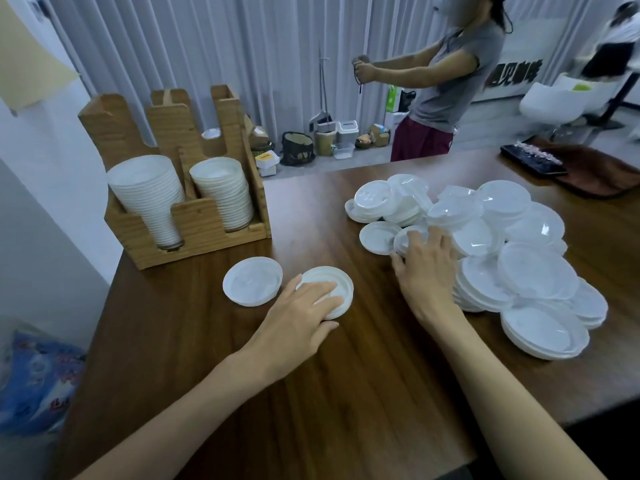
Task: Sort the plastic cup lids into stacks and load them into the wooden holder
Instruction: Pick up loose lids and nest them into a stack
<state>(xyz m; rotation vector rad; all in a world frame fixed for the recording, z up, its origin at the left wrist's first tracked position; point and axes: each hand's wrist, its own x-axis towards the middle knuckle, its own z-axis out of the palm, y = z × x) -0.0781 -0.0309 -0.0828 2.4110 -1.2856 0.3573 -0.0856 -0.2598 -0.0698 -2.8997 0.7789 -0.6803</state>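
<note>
Left hand [298,317] flat on lid stack [341,282]; right hand [426,268] splayed on lid pile [519,271], 2 o'clock. Light, slick: I'd pinch rims.

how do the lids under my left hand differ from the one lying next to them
Under the left hand is a short stack, cream-white and opaque; the lone lid beside it looks single and frosted. The hand's fingers rest on the short stack; nothing touches the lone lid. Both are round and lie flat on the table.

a person [450,84] in a grey shirt stands beyond the table [346,393], near bins [347,131] by the curtain [207,46].
</note>
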